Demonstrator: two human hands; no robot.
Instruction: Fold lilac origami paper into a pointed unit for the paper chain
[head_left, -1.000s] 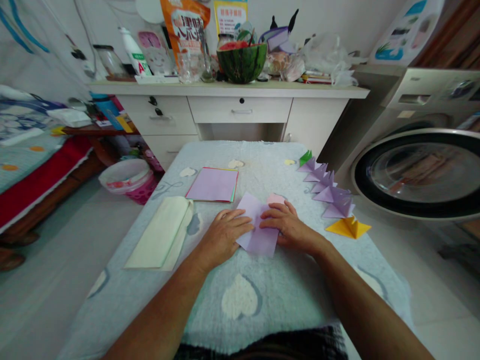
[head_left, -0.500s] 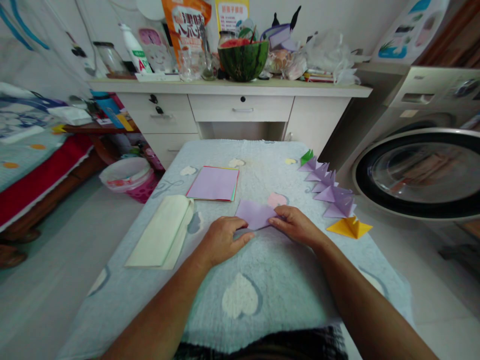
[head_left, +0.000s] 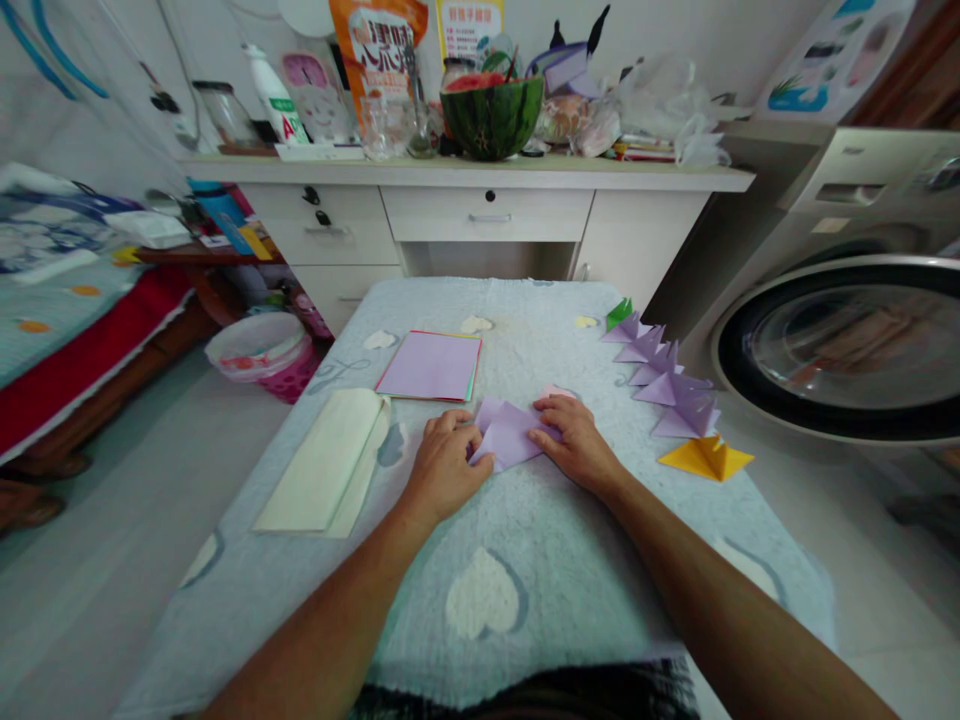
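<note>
The left hand pinches the left edge of the folded lilac origami sheet; the right hand touches its right side, whether gripping I cannot tell. The sheet lies on the heart-patterned tablecloth; the square origami stack sits just beyond.

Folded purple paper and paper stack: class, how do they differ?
The folded paper has angled flaps; the stack lies flat.
Left hand and right hand touch the folded paper, not the stack.
The stack has red and green edges; the folded paper shows only purple.
Both show purple.
</note>
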